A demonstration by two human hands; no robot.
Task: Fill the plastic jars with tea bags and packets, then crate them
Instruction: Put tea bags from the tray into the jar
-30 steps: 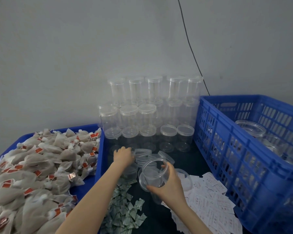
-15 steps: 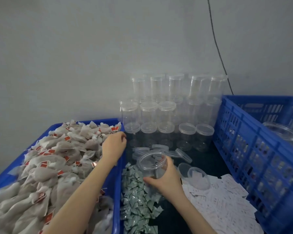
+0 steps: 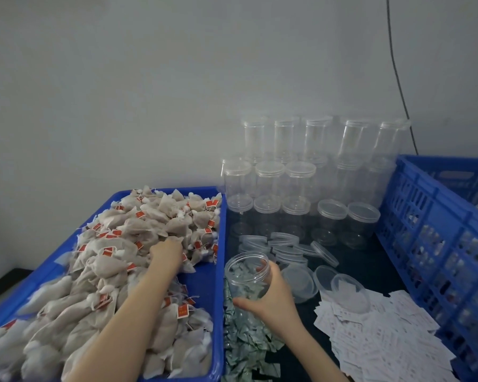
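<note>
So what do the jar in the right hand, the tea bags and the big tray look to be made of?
Jar: clear glossy plastic; the green packets show through its wall. Tea bags: matte fibrous mesh or filter paper, contents showing brownish, with red paper tags. Tray: opaque blue moulded plastic, smooth with a slight sheen.

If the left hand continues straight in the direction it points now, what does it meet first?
The left hand points away into the tea bags heaped in the blue tray; it would likely meet more tea bags first.

Clear glossy plastic jar point(image 3: 247, 274); matt mesh tea bags point(image 3: 116, 260).
</note>
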